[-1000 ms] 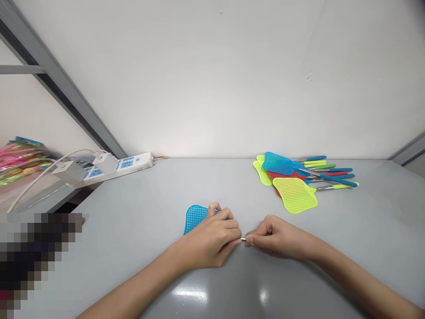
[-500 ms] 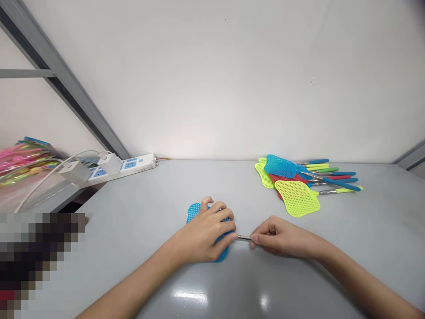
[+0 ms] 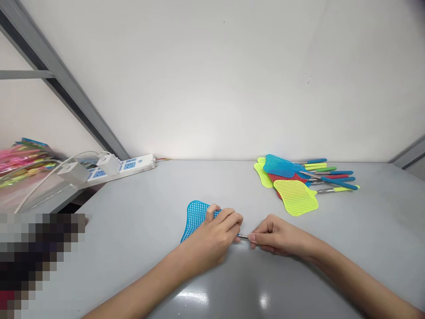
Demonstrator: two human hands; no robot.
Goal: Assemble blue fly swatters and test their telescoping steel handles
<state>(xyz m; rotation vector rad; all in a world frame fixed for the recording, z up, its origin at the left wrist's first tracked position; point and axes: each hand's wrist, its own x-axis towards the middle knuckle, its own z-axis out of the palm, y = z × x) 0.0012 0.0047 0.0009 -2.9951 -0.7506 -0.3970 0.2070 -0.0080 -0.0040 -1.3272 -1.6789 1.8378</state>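
A blue fly swatter (image 3: 196,217) with a perforated head lies low over the grey table, near its middle. My left hand (image 3: 221,235) is closed around the neck of that head, its fingers curled over the right end. A short stretch of metal rod (image 3: 243,236) shows between my two hands. My right hand (image 3: 274,235) pinches this rod between thumb and fingers. Whatever lies inside the right fist, including any handle, is hidden.
A pile of several fly swatters (image 3: 295,197) in yellow, blue and red lies at the back right. A white power strip (image 3: 137,165) with plugged-in adapters sits at the back left, near colourful plastic-wrapped goods (image 3: 26,161). A wall (image 3: 212,88) rises behind the table.
My left hand has slid right from the swatter's head to its neck, uncovering more of the blue mesh. The right hand keeps its pinch on the rod, shifted very slightly left.
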